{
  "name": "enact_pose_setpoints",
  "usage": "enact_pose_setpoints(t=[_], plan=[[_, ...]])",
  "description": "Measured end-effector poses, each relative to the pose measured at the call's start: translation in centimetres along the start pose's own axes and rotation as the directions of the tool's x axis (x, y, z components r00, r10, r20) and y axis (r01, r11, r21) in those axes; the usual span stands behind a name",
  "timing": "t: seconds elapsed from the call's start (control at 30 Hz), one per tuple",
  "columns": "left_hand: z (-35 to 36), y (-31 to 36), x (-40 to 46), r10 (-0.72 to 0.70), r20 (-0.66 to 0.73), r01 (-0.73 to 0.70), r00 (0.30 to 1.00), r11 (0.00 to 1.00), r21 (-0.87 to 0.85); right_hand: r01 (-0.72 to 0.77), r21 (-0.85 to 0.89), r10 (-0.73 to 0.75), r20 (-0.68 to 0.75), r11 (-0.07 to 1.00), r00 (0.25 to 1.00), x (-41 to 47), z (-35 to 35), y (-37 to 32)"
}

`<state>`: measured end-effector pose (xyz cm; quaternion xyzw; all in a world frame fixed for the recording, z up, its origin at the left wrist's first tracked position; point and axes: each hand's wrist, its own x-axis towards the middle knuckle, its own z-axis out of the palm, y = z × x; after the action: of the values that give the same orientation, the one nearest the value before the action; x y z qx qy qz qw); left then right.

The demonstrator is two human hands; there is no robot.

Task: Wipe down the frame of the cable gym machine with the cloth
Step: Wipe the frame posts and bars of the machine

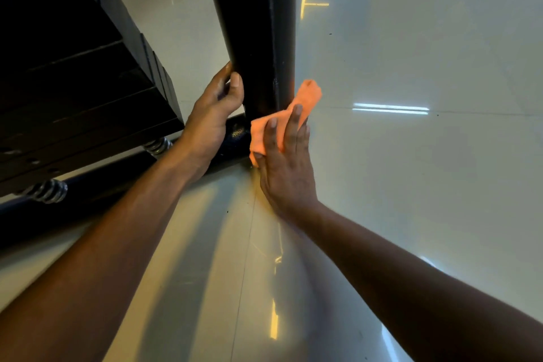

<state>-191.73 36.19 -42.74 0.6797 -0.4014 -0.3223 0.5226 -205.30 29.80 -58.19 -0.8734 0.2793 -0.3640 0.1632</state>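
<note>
- Head view looks down a black upright of the frame to where it meets the base bar at the floor.
- Right hand presses an orange cloth flat against the foot of the upright; its fingers are straight and close together, with the cloth bunched under them and one end sticking up past the fingertips.
- Left hand steadies the upright from the other side, its thumb and fingers curled round the post's edge.
- Weight stack sits to the left, resting over two springs.
- The step in hand looks like wiping the lowest part of the upright, near the joint.
- Next, the cloth probably needs to carry round the post's other faces or along the base bar, with firm pressure kept on and the loose end kept clear of the joint.
</note>
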Motion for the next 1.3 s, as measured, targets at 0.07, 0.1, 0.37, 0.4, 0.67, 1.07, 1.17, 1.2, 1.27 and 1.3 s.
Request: enact_pose_setpoints(t=[0.07,0.1,0.37,0.4,0.67,1.07,1.17,1.2,1.27,1.3], plan=[[0.1,0.0,-0.1,0.002,-0.009,-0.002,1.000,1.000,0.006,0.009,-0.016,-0.008,0.042,1.000,0.999,-1.3,0.2,0.4],[0.1,0.0,-0.1,0.006,0.000,-0.006,1.000,1.000,0.002,0.022,-0.015,-0.021,0.034,1.000,0.999,-1.1,0.1,0.1],[-0.3,-0.5,0.5,-0.019,0.001,0.019,1.000,1.000,-0.007,0.080,0.034,-0.078,-0.066,0.996,0.995,0.8,0.2,-0.4],[-0.2,-0.5,0.5,-0.017,-0.011,0.016,1.000,0.999,-0.029,0.098,0.030,-0.097,-0.017,0.995,0.995,-0.1,0.4,0.4],[-0.1,-0.5,0.3,0.002,0.006,-0.002,1.000,0.999,-0.047,0.075,0.130,-0.055,-0.152,0.989,0.987,4.1,-1.8,-1.5],[0.0,-1.4,0.5,0.034,0.004,-0.033,0.999,0.995,-0.094,0.063,0.108,-0.058,-0.054,0.992,0.997,3.0,-2.1,-0.7],[0.6,-1.5,0.0,0.038,-0.019,-0.040,0.999,0.994,-0.105,0.057,0.133,-0.062,0.034,0.990,0.998,2.8,-3.1,0.0],[0.8,-1.7,-0.2,0.034,-0.033,-0.038,0.999,0.993,-0.111,0.048,0.133,-0.057,0.070,0.990,0.996,2.6,-3.7,0.1],[1.2,-1.9,-0.7,0.020,-0.048,-0.025,0.999,0.994,-0.109,0.025,0.121,-0.040,0.119,0.992,0.992,2.0,-4.4,0.4],[1.2,-2.0,-0.8,0.016,-0.050,-0.021,0.999,0.995,-0.098,0.004,0.113,-0.020,0.143,0.994,0.989,1.6,-4.7,0.5]])
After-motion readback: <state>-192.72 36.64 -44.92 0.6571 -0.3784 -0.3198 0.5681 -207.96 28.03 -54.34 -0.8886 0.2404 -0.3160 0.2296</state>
